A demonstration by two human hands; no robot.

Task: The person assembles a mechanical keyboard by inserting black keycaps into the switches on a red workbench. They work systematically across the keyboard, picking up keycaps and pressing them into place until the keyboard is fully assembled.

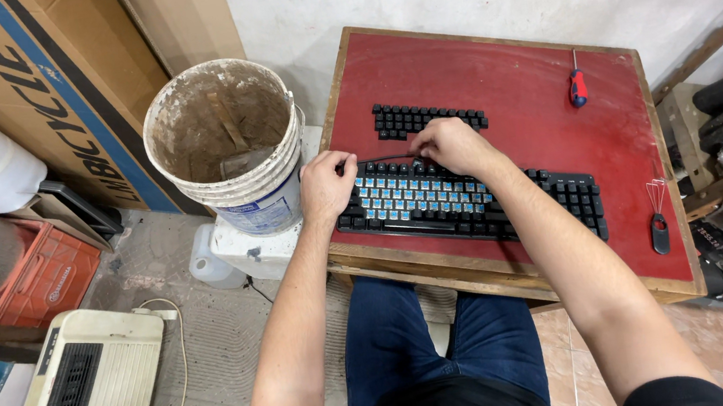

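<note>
On the red-topped wooden table (512, 71) lies a black mechanical keyboard (463, 199), many caps off its left and middle parts, blue switches bare. It sits toward the near edge, angled slightly, right end closer to me.

Left hand (326, 184): resting on the keyboard's left end, fingers curled inward, thumb against the top edge. Whether anything sits inside that curl, I cannot tell.

Right hand (453, 144): over the keyboard's top row, knuckles up, fingers bent down and bunched together onto the keys. Fingertips hidden beneath the hand; cannot tell if they pinch a cap.

Just beyond the right hand, a cluster of loose black keycaps (425, 117) laid in rows on the red surface.

Far right corner: red-and-blue-handled screwdriver (577, 86). Near right edge: wire keycap puller with dark handle (659, 218).

Left of the table, a dirty white plastic bucket (228, 146) stands on a white container. On the floor, a cream-coloured heater (88, 388).
</note>
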